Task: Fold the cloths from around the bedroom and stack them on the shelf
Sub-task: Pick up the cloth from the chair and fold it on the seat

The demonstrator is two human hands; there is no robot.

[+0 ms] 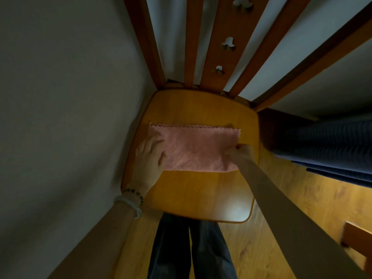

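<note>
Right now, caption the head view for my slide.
Left hand presses and right hand pinches pink cloth on chair.

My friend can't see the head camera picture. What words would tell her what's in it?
A pink cloth lies on a wooden chair seat. The left hand rests flat on its left edge, and the right hand pinches its right edge.
</note>
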